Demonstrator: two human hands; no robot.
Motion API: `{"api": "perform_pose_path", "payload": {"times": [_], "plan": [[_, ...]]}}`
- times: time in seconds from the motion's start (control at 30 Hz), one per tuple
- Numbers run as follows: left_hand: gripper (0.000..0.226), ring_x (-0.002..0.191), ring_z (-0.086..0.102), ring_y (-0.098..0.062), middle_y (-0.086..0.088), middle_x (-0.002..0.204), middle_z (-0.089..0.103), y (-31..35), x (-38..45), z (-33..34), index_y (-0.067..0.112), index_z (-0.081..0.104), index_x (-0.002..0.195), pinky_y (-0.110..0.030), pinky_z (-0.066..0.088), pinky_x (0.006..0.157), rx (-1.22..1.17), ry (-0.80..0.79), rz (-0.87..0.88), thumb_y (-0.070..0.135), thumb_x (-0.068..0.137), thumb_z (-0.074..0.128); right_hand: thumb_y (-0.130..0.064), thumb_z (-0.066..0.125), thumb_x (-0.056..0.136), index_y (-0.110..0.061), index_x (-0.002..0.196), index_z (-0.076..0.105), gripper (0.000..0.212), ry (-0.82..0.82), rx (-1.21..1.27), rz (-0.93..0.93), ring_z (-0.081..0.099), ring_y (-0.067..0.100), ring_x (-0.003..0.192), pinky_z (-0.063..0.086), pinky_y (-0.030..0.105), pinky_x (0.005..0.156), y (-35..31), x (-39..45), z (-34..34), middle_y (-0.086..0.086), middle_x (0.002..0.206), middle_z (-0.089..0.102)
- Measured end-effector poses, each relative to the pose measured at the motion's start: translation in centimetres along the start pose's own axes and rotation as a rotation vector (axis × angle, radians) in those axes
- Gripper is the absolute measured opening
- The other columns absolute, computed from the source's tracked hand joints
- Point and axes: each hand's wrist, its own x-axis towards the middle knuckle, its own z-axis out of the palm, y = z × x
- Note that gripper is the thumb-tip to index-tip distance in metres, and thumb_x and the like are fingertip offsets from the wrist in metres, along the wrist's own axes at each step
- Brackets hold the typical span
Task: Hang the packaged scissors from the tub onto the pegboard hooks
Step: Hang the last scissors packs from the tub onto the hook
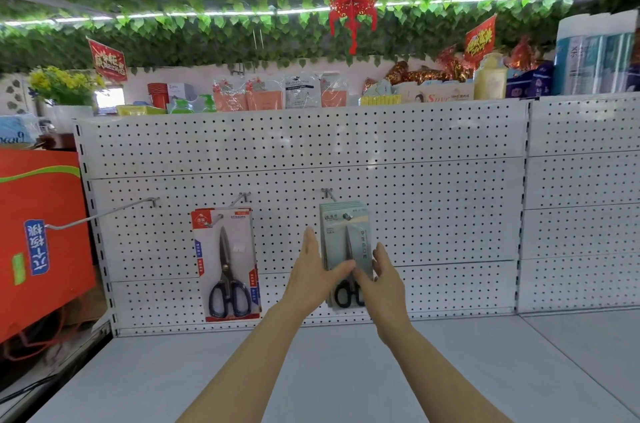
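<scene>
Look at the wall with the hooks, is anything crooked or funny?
Only one thing: the long hook on the left holds nothing. Both scissor packs, red pack and grey-green stack, hang straight.

A white pegboard (346,152) carries the goods on metal hooks. The middle hook (242,197) holds red-carded scissors (228,267). To its right, another hook (328,194) bears a stack of pale green scissor packs (346,235). To its left, a long hook (104,213) hangs bare. Below the pegboard lies a grey shelf (173,370).
</scene>
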Motion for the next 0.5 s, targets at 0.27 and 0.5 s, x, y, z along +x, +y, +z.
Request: {"api": "perform_pose_path", "payload": {"times": [0.27,0.5], "plan": [[0.066,0.11,0.061,-0.011,0.007,0.13,0.058,-1.1,0.0,1.4,0.032,0.029,0.137,-0.036,0.054,0.092,-0.033,-0.1,-0.021,0.057,0.084,0.059,-0.014,0.051,0.097,-0.049,0.125,0.039,0.047,-0.037,-0.097,-0.034,0.06,-0.002,0.097,0.054,0.022,0.076,-0.5,-1.0,0.4,-0.027,0.106,0.056],[0.064,0.124,0.053,-0.019,0.007,0.14,0.048,0.2,-1.0,-0.3,0.028,0.026,0.141,-0.039,0.048,0.098,0.116,-0.102,0.028,0.051,0.089,0.056,-0.019,0.054,0.096,-0.033,0.131,0.047,0.038,-0.061,-0.285,-0.091,0.057,-0.004,0.091,0.044,0.008,0.067,-1.7,-2.0,-0.9,-0.013,0.114,0.06]]}}
